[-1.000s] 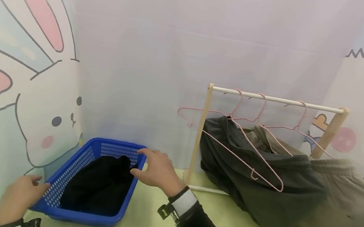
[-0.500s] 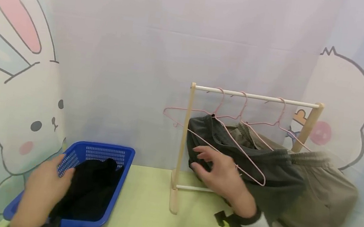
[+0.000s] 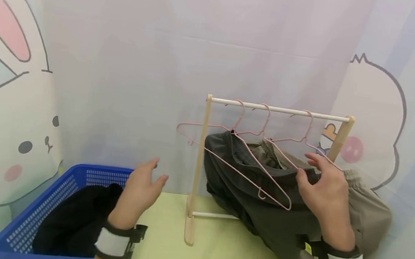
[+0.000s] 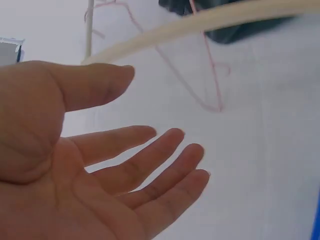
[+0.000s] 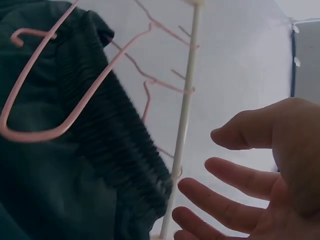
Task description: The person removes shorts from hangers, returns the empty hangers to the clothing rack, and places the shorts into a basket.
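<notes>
a pale backdrop (image 3: 140, 75) printed with a rabbit (image 3: 35, 127) stands behind my yellow-green tabletop (image 3: 164, 235). neither of my hands grips anything. my right hand (image 3: 325, 194), thumb and fingers parted, is raised just beside the dark green elastic-waist pants (image 3: 266, 221), which hang at the wooden rack (image 3: 200, 158) behind the wire of a pink hanger (image 3: 239, 118). beige pants (image 3: 372, 212) hang past them on the right. three hangers hook over the white rail (image 3: 286, 110). my left hand (image 3: 138, 192), loose too, is between the rack and the blue plastic basket (image 3: 24, 222), where a black cloth (image 3: 74, 221) lies.
</notes>
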Motion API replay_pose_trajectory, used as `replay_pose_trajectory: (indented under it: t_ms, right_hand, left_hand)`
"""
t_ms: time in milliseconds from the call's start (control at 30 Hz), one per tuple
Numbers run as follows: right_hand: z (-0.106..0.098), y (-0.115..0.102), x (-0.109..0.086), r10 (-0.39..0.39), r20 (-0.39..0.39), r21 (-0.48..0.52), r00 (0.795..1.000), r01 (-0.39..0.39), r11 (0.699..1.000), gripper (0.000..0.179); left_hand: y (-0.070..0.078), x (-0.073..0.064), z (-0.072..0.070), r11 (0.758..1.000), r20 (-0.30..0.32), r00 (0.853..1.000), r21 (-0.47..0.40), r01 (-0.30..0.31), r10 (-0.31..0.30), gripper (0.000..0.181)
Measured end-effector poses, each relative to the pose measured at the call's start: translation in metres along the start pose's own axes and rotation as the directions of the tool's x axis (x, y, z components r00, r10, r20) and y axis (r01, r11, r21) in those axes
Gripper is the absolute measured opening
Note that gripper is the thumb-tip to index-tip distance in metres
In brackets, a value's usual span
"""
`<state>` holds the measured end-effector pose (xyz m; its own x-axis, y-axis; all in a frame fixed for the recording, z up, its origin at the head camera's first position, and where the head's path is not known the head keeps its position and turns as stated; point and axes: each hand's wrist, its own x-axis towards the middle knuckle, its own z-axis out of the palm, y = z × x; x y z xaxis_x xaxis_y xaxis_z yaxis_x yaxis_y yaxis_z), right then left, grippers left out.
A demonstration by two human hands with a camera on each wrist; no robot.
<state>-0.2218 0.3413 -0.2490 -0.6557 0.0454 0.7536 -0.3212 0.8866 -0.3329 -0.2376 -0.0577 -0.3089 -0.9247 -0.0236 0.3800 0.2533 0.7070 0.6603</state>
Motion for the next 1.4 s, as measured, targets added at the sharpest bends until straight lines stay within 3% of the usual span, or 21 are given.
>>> replay_pose_trajectory:
  t_ms: [100,233,333,533,733,900,1133,1400]
  right_hand:
    - [0.005,0.017,0.005,0.063,0.100,-0.054,0.993,-0.057,0.997,0.052]
    - [0.012,0.033,0.006,0.141,0.265,-0.105,0.954,-0.117,0.988,0.061]
    - [0.017,0.040,0.005,0.179,0.281,-0.118,0.943,-0.151,0.982,0.062]
    - [0.018,0.045,0.002,0.152,0.247,-0.157,0.957,-0.115,0.981,0.053]
    - [0.018,0.042,-0.002,0.091,0.250,-0.183,0.964,-0.045,0.982,0.039]
    - [0.021,0.039,-0.005,0.047,0.207,-0.176,0.977,-0.010,0.984,0.033]
    - [0.024,0.036,-0.014,0.056,0.035,-0.181,0.998,-0.048,0.982,0.029]
    - [0.025,0.028,-0.013,0.077,-0.144,-0.167,0.987,-0.101,0.981,0.027]
  left_hand:
    - [0.003,0.013,0.025,0.997,0.004,1.000,-0.070,-0.013,0.013,0.064]
    - [0.005,0.027,0.061,0.987,0.028,0.999,-0.157,-0.033,0.038,0.068]
    - [0.004,0.038,0.086,0.978,0.033,0.998,-0.204,-0.043,0.051,0.071]
    - [0.000,0.059,0.125,0.956,-0.004,0.993,-0.270,-0.112,0.115,0.064]
    - [-0.003,0.071,0.137,0.942,-0.041,0.990,-0.304,-0.139,0.133,0.053]
    - [-0.008,0.083,0.145,0.939,-0.069,0.989,-0.314,-0.144,0.128,0.042]
    - [-0.009,0.087,0.148,0.944,-0.043,0.996,-0.320,-0.082,0.072,0.027]
    - [-0.011,0.088,0.145,0.934,-0.026,0.998,-0.353,-0.056,0.050,0.022]
